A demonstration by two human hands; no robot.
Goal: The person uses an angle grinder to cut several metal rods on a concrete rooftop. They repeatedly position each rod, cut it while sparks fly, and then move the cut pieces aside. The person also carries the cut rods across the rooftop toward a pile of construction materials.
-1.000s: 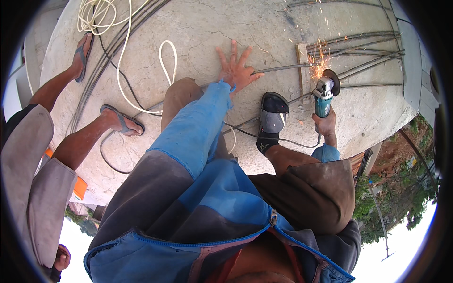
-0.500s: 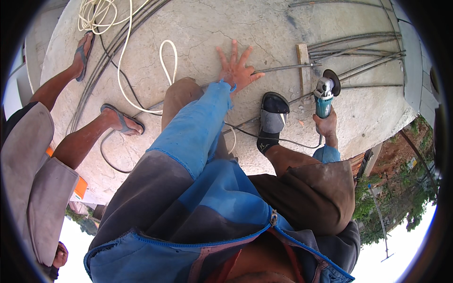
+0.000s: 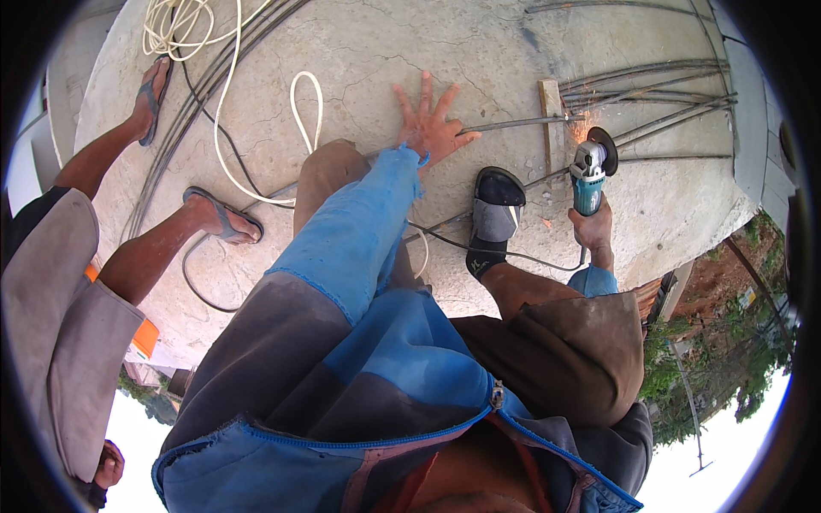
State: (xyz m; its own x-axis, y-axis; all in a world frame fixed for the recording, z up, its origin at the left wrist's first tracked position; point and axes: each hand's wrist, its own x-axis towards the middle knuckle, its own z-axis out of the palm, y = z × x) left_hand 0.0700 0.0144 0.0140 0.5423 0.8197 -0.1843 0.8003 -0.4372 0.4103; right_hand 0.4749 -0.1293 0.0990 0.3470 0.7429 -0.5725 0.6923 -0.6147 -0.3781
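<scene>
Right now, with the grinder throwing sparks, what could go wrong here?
First, the left hand is spread bare over the rod; if the rod rolled or jerked, that grip could slip. Second, the right hand holds the grinder ungloved, so stray sparks might burn it. Third, the dark cord runs close by the right foot and might snag if that foot shifts.

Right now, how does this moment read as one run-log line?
left hand: spread over rod; right hand: holds grinder; sparks: beside disc; wood: under rod
</scene>
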